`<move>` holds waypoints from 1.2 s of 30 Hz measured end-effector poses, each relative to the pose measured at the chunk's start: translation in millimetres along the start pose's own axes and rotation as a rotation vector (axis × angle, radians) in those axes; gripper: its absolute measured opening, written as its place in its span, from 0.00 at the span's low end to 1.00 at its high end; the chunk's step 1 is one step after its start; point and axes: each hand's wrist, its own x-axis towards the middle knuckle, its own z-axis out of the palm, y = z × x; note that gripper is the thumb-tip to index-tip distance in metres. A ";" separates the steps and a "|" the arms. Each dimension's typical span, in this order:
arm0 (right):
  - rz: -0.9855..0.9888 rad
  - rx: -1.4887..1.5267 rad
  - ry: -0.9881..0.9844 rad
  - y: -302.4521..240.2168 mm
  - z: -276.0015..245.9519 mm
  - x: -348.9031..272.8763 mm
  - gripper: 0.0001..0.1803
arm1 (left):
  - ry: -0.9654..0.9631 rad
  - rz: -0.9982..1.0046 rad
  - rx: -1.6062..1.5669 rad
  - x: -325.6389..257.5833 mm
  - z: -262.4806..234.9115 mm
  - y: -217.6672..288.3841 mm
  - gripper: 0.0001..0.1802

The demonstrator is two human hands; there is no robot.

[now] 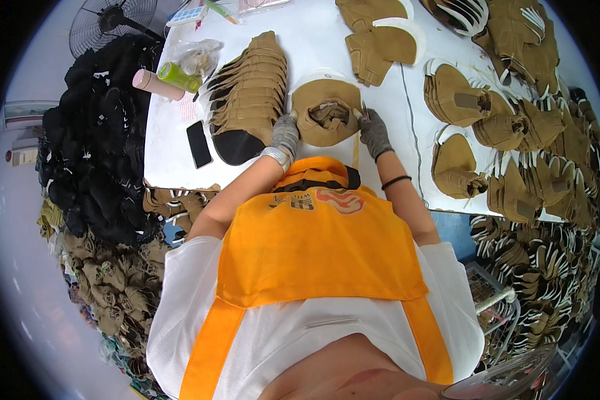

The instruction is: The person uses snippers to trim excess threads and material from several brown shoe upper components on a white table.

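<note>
Gripping a tan shoe upper (325, 113) on the white counter (313, 33), the gloved left hand (285, 132) is pinching its left edge while the right hand (373, 131) is clamping the right edge with a thin tool (365, 110). That tool could be slipping and nicking the soft, folded fabric, white-rimmed and crumpled inward.

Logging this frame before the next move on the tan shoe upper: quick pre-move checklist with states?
1. Left hand on tan shoe upper: ok, gloved, at its left edge.
2. Right hand on the upper: ok, at its right edge.
3. Thin tool in right hand: cannot tell what kind.
4. Upper resting on white table: ok.
5. Stack of tan pieces apart from the left hand: not ok, close beside it.
6. Black phone out of the way: ok.
</note>
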 end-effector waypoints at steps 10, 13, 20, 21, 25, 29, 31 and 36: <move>-0.193 -0.267 0.206 -18.4 -32.2 -28.0 0.20 | 0.196 0.560 -0.376 -94.1 -13.3 75.7 0.33; -0.137 0.089 0.160 26.1 -27.2 -15.2 0.17 | 0.026 0.860 0.430 -125.5 -29.0 135.7 0.34; -0.298 0.013 0.370 35.3 -51.9 54.2 0.13 | 0.126 1.040 0.965 -115.6 3.7 135.3 0.22; -0.361 -0.080 0.404 14.1 -60.9 55.7 0.14 | 0.113 1.044 0.942 -114.7 1.6 133.3 0.22; -0.519 -0.341 0.441 9.6 -46.8 81.6 0.20 | 0.182 1.028 0.907 -102.9 7.6 127.1 0.23; -0.357 -0.290 0.403 1.1 -29.0 90.8 0.23 | 0.228 1.016 0.893 -95.3 13.6 134.2 0.23; -0.369 -0.321 0.376 -0.4 -29.5 104.7 0.22 | 0.237 1.007 0.901 -93.2 15.6 132.9 0.23; -0.540 -0.512 0.375 -1.3 -31.7 122.3 0.16 | 0.247 0.990 0.878 -92.8 19.2 136.9 0.23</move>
